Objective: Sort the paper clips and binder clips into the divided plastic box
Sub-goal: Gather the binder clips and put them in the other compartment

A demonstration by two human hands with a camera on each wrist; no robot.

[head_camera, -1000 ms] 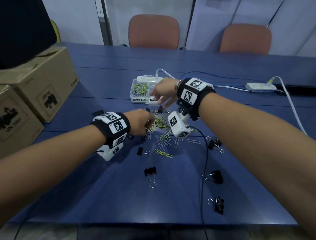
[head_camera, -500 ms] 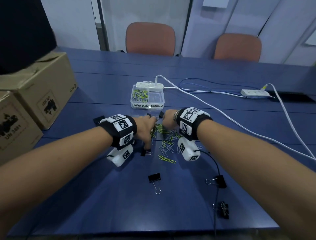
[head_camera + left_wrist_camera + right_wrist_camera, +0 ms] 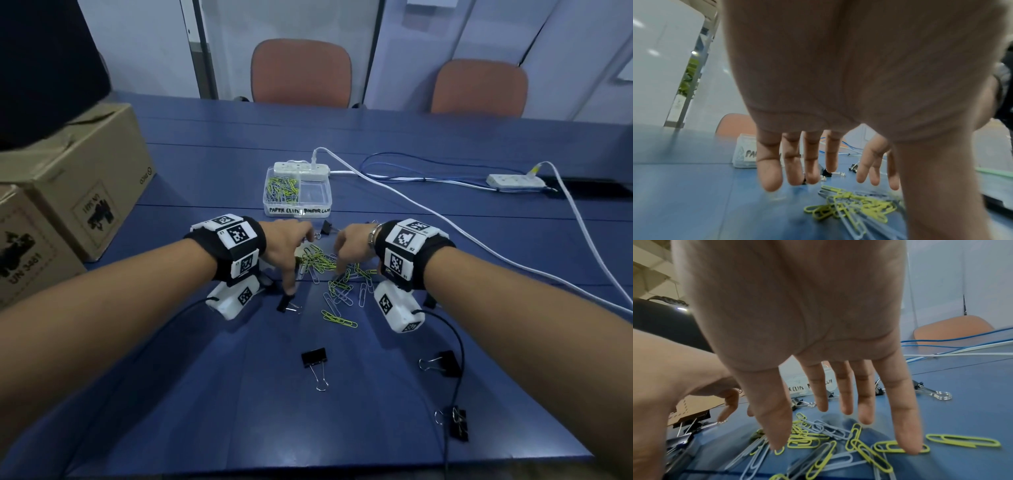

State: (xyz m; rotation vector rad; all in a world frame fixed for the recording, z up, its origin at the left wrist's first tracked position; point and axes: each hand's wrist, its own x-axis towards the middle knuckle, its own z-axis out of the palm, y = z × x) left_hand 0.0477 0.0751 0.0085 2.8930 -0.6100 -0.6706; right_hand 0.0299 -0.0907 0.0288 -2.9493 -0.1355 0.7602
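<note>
A loose pile of yellow-green and grey paper clips (image 3: 329, 270) lies on the blue table between my hands. My left hand (image 3: 289, 245) is spread over the pile's left edge, fingers straight and holding nothing (image 3: 797, 175). My right hand (image 3: 344, 248) is spread over the right part; its thumb and little finger touch paper clips (image 3: 828, 439). The clear divided box (image 3: 297, 205) stands just beyond, with paper clips in its left compartment and the right one empty. Black binder clips lie scattered: one (image 3: 327, 226) beyond the hands, one (image 3: 286, 305) by my left thumb, one (image 3: 314, 358) nearer me.
Two more binder clips (image 3: 442, 363) (image 3: 457, 423) lie at the near right. A white power strip (image 3: 301, 168) and cables (image 3: 445, 219) run behind and right of the box. Cardboard boxes (image 3: 78, 185) stand at the left. Two chairs stand across the table.
My right hand has come back from the box to the paper clip pile. My left hand has gone from curled fingers to straight, spread fingers over the pile.
</note>
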